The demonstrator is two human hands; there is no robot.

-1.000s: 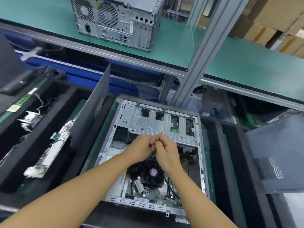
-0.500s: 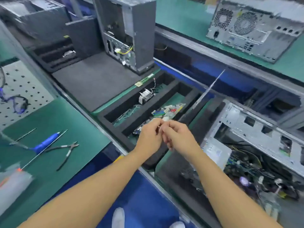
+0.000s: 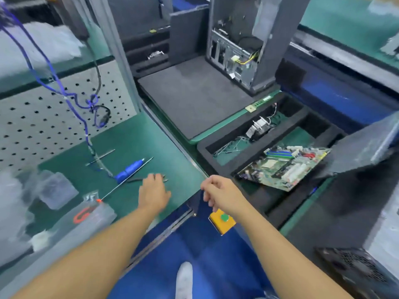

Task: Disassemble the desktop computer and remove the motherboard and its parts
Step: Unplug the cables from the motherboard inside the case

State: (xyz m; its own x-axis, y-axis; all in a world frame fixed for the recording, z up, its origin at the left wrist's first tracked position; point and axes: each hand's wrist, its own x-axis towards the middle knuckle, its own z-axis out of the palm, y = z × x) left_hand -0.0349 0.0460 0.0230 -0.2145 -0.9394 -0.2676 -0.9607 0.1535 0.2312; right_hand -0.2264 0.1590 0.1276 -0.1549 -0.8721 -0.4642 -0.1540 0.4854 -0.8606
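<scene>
My left hand (image 3: 154,190) is stretched out flat over the green mat (image 3: 133,143), its fingertips at the dark pliers (image 3: 164,180), which it partly hides. My right hand (image 3: 220,193) hovers by the mat's corner with curled fingers; anything between them is hidden. A removed motherboard (image 3: 285,167) lies tilted in the black foam tray (image 3: 203,145). A finned heatsink (image 3: 258,128) with wires sits in the tray's far slot. A grey side panel (image 3: 362,147) leans at the right.
A blue electric screwdriver (image 3: 129,170) and a long thin rod (image 3: 127,180) lie left of the pliers. An open tower case (image 3: 237,50) stands on a grey foam pad (image 3: 194,93). A yellow button box (image 3: 222,221) hangs under my right wrist. Clear bags (image 3: 58,190) sit far left.
My view swung left from the open case to the tool mat. The hands, which pinched something small together, have separated; the left has moved out to the pliers.
</scene>
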